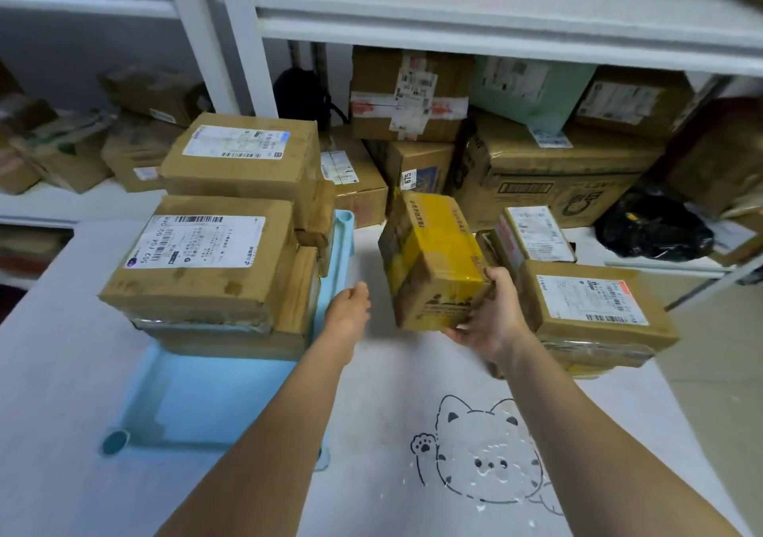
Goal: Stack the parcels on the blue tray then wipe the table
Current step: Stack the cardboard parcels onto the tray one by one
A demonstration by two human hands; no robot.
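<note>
A blue tray [198,396] lies on the left of the white table [371,474]. Stacked cardboard parcels fill its far half; the top front one [198,255] carries a white label, and a taller one [247,156] stands behind. My right hand [491,313] grips a small parcel wrapped in yellow tape [433,260] from below, lifted above the table's middle. My left hand [349,309] hovers with straight fingers between the tray's right rim and that parcel, touching neither. Two more parcels [590,309] [532,235] sit on the table at the right.
White shelves behind the table hold several cardboard boxes [549,173] and a black bag [652,231]. A cat drawing [483,454] marks the table's near right part. The tray's near half is bare blue. Tiled floor lies to the right.
</note>
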